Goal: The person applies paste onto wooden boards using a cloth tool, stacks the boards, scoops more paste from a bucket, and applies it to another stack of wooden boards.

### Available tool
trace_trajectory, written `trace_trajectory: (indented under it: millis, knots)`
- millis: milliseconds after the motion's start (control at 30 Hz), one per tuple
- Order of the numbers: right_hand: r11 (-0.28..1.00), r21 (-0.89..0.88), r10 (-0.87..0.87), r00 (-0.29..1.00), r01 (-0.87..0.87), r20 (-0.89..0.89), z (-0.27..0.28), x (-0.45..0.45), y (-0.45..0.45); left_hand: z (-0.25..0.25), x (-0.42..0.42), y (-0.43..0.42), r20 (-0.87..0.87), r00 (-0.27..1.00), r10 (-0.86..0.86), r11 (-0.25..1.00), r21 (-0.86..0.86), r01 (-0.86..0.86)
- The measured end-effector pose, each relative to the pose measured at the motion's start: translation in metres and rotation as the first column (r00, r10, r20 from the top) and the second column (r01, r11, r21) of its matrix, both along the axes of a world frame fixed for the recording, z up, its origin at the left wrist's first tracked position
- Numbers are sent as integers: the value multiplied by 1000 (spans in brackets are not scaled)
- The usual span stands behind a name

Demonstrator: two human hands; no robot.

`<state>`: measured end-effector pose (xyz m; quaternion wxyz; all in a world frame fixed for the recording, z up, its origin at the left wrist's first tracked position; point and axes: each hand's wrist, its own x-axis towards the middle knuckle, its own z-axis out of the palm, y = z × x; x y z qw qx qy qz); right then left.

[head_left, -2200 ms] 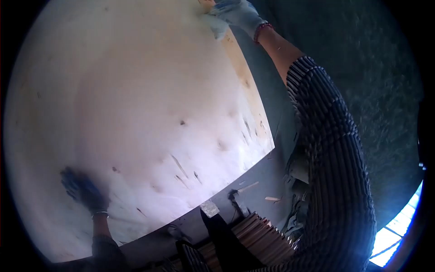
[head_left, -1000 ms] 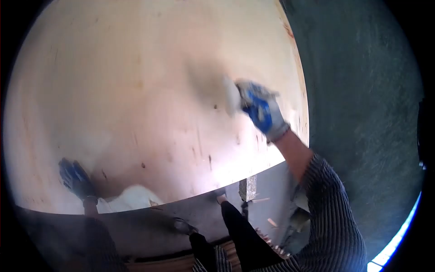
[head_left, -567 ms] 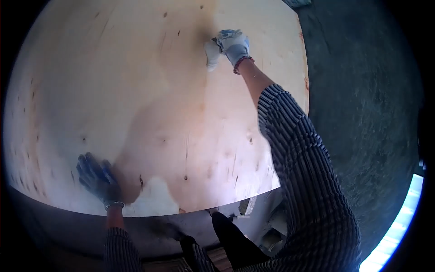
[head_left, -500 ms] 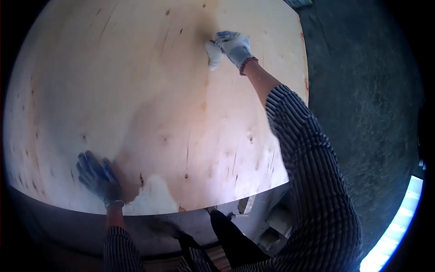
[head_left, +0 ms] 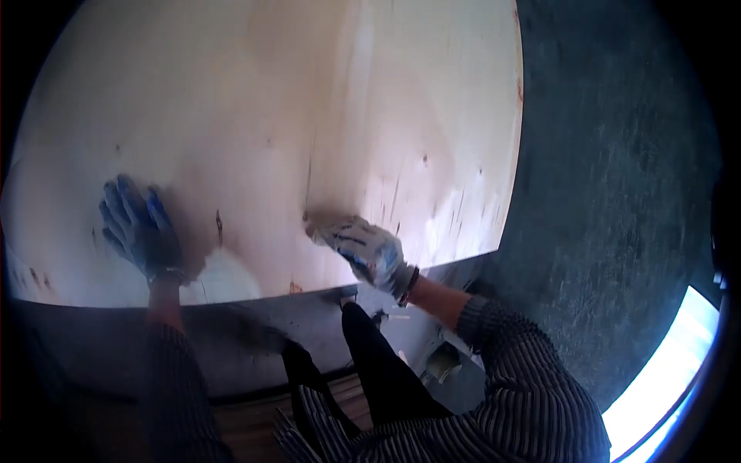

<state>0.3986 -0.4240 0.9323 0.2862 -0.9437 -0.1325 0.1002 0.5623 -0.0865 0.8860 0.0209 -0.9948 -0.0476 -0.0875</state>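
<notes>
Board (head_left: 262, 100), left hand (head_left: 141, 231) spread on it, right hand (head_left: 363, 251) curled, contents unclear, glove markings (head_left: 353, 255) blurred

Left hand (head_left: 140, 230) lies on the board (head_left: 216, 100), left of right hand (head_left: 366, 250).

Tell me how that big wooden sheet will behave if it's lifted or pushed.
The wooden sheet would probably be awkward to lift, since it runs past the top of the view. Its near edge shows little thickness, so it may flex if raised there. Broad and flat-looking, it seems unlikely to roll.
</notes>
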Motion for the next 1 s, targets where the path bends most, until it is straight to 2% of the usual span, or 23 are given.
trace_trajectory:
  millis: [100, 200, 267, 300, 367, 400, 433, 500, 567, 600, 633, 667, 700, 733, 767, 800, 833, 867, 900, 933, 967, 1000]
  knots:
    - [994, 57, -88, 993, 92, -75, 10, -52, 37, -9, 7, 4, 64, 998, -15, 999, 29, 13]
    - [994, -9, -112, 988, 111, -111, 13, -93, 60, -18, 10, 9, 81, 996, -26, 999, 45, 22]
    - [966, 134, -188, 959, 219, -214, 22, -92, 67, -20, 14, 7, 73, 997, -11, 998, 64, 6]
    - [966, 147, -181, 961, 214, -210, 18, -96, 69, -19, 12, 10, 80, 997, -7, 997, 77, 1]
    - [853, 331, -317, 904, 404, -287, 5, -102, 69, -19, 9, 13, 54, 998, 10, 992, 126, -17]
    - [748, 356, -417, 814, 560, -404, 52, -58, 76, -15, 8, 8, 40, 999, 22, 994, 106, -26]
    - [664, 495, -464, 828, 560, -314, 49, -47, 75, -12, 9, 4, 48, 999, 25, 992, 118, -31]
    - [289, 502, -548, 571, 815, -611, 77, 3, 83, -9, 8, 0, 40, 999, 16, 995, 102, -20]
    - [-63, 650, -338, 597, 757, -728, 78, 46, 94, -2, 4, 1, 23, 1000, 21, 995, 96, -23]
    - [-266, 562, -86, 561, 783, -823, 59, 65, 96, 0, 2, -1, -8, 1000, 29, 996, 81, -28]
    - [2, 706, -265, 681, 708, -682, 38, 83, 104, 2, 1, -1, -39, 999, 37, 997, 66, -34]
    - [271, 736, -427, 763, 621, -486, 18, 102, 113, 4, 2, -1, -59, 997, 42, 997, 68, -38]
    - [270, 634, -479, 673, 724, -564, 5, 125, 119, 7, 3, -2, -57, 997, 51, 996, 76, -47]
    - [276, 630, -476, 672, 726, -566, 10, 140, 122, 9, 3, -6, -78, 996, 48, 997, 66, -43]
    - [593, 497, -539, 771, 634, -339, 15, 153, 124, 10, 2, -9, -100, 994, 45, 998, 57, -39]
    - [823, 256, -498, 861, 507, -103, 20, 160, 129, 11, 3, -12, -90, 996, 28, 999, 19, -27]
    - [827, 252, -493, 863, 503, -106, 15, 154, 131, 11, 4, -13, -96, 995, 34, 999, 17, -33]
    - [934, 159, -342, 929, 320, 140, 7, 140, 131, 10, 5, -13, -86, 996, 26, 1000, -8, -27]
    - [989, 20, -141, 923, 144, 359, 4, 126, 132, 9, 5, -13, -76, 997, 19, 999, -33, -21]
    - [992, 58, -124, 941, 111, 316, 8, 112, 139, 9, 3, -11, -80, 996, 23, 999, -40, -27]
    - [999, 35, -27, 911, 14, 412, 8, 96, 144, 8, 0, -9, -86, 996, 29, 999, -42, -33]
    - [996, 77, -61, 963, 42, 264, 10, 78, 152, 7, 0, -9, -88, 996, 15, 998, -54, -20]
